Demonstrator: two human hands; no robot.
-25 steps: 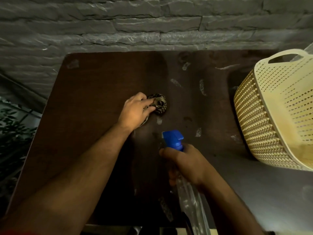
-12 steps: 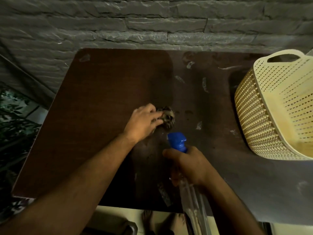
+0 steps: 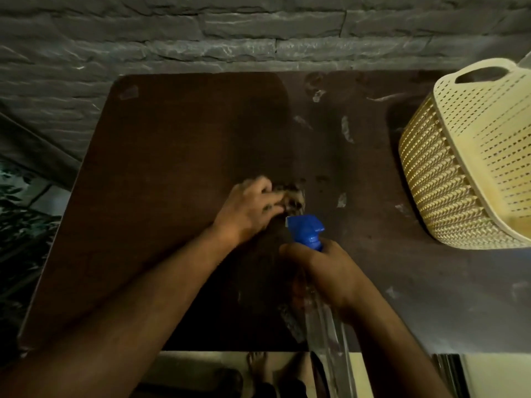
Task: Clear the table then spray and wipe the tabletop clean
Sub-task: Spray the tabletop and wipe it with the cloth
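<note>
My left hand (image 3: 250, 211) presses a bunched, dark patterned cloth (image 3: 293, 196) onto the middle of the dark brown tabletop (image 3: 172, 182); hand and cloth are motion-blurred. My right hand (image 3: 324, 271) grips a clear spray bottle (image 3: 327, 328) by its neck, and the blue trigger head (image 3: 306, 229) points away from me, just near the cloth. The bottle's body slants down toward the table's near edge. Pale smears and wet patches (image 3: 346, 129) mark the right half of the tabletop.
A cream perforated plastic basket (image 3: 471, 168) stands on the table's right side, partly out of frame. A grey stone-brick wall (image 3: 258, 33) runs along the far edge. Leafy plants (image 3: 20, 225) sit beyond the left edge. Bare feet (image 3: 258, 366) show below the near edge.
My left hand has dragged the cloth toward me and slightly right, closing on the sprayer head. The right hand and bottle have hardly moved. The view has tilted down.
</note>
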